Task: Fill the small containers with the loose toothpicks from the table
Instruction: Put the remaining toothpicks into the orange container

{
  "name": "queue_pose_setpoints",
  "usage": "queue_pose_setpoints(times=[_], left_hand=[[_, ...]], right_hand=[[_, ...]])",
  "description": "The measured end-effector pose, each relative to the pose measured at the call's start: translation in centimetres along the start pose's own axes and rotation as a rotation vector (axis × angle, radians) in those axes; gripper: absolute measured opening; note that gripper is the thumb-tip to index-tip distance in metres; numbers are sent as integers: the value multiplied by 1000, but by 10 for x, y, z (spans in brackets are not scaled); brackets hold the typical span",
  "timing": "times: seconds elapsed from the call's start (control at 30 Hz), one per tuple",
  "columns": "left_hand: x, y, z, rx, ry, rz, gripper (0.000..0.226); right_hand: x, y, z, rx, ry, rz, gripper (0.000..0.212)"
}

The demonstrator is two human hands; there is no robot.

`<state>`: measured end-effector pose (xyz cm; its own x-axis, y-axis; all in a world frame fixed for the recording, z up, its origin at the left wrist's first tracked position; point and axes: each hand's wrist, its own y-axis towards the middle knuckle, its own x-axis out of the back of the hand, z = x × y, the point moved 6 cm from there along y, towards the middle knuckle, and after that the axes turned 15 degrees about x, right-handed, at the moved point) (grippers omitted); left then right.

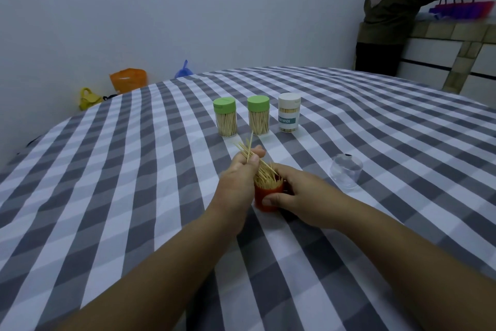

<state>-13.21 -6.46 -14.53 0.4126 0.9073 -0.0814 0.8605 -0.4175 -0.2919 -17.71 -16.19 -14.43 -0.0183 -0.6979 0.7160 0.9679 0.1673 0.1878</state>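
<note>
Wooden toothpicks (251, 155) bristling from round red container (265, 196)

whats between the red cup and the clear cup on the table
In the head view, only the right hand gripping the red cup; beyond it, bare checked cloth up to the clear cup.

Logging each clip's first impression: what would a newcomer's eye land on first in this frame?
At the centre of the checked tablecloth, the left hand grips a bundle of toothpicks over a red container bristling with more, which the right hand holds. Behind them stand three lidded containers in a row, two green-capped and one white; a clear cup lies to the right.
</note>
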Motion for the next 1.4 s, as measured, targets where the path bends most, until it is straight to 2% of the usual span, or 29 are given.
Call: queue_pose_setpoints(times=[0.23, 0.37, 0.53, 0.67, 0.77, 0.83, 0.9, 1.0, 1.1, 1.27, 1.4], left_hand=[[-5, -4, -1, -91, 188, 4, 35], [-7, 4, 5, -70, 286, 35, 26], [-7, 5, 5, -14, 178, 104, 39], [0, 9, 1, -72, 441, -10, 43], [4, 4, -6, -46, 332, 27, 49], [10, 5, -11, -24, 347, 22, 58], [23, 10, -15, -19, 476, -13, 62], [46, 19, -14, 38, 827, -72, 42], [60, 24, -9, 121, 1172, -52, 41], [77, 21, -10, 170, 1325, -47, 17], [77, 25, -10, 165, 1408, -90, 16]], right_hand=[[0, 0, -1, 0, -10, 0, 54], [0, 1, -2, 3, -9, 1, 52], [-1, 1, -2, 9, -4, 6, 52], [0, 1, -2, 17, -17, 5, 54], [3, 0, -4, 10, -8, 14, 52], [5, 0, -7, -21, 7, 34, 58], [8, 1, -10, -53, 18, 57, 59], [14, -1, -14, -92, 36, 84, 57], [20, -4, -19, -137, 68, 97, 59], [24, -5, -24, -165, 81, 107, 63], [24, -5, -24, -165, 62, 107, 64]])
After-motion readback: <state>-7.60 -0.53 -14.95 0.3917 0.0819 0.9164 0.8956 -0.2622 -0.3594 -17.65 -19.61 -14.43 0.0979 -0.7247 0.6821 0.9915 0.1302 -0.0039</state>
